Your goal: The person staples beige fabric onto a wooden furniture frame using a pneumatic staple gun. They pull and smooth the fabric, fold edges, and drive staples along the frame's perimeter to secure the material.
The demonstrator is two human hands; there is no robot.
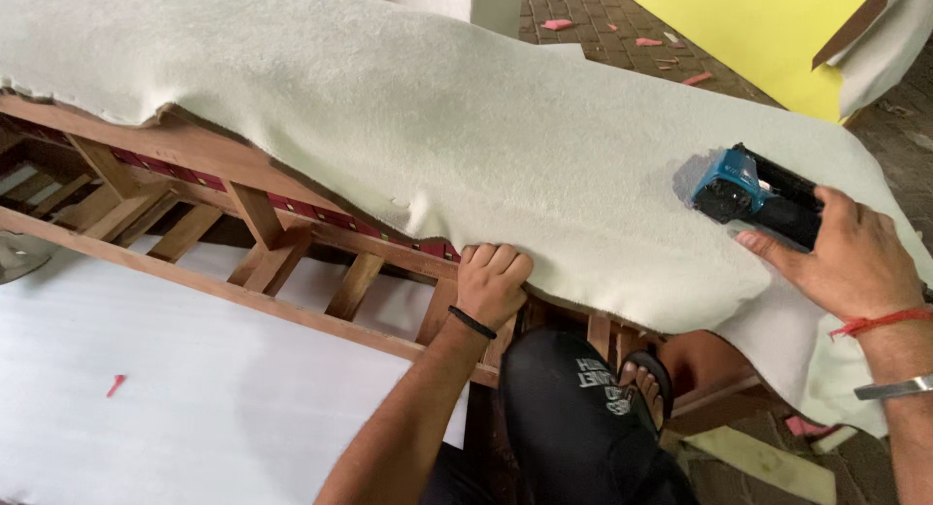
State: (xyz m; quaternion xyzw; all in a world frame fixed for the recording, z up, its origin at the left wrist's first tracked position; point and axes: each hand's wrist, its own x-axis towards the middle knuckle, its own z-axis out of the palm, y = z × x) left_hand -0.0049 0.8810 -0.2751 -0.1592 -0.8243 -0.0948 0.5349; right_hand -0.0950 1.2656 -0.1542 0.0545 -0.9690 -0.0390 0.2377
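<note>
A thick cream padding sheet [437, 126] is draped over a long wooden furniture frame [243, 213]. My left hand [491, 283] grips the sheet's lower edge and presses it against the frame rail, fingers curled under. My right hand [850, 257] rests on a blue and black staple gun [753, 194] that sits on top of the padding at the right. A black band circles my left wrist; a red thread and a metal bangle sit on my right wrist.
A white sheet [175, 388] lies on the floor under the frame, with a small red scrap on it. My knee in black trousers [564, 408] and a sandalled foot [641, 383] are below the frame. A yellow foam slab [768, 29] stands at the top right on brick paving.
</note>
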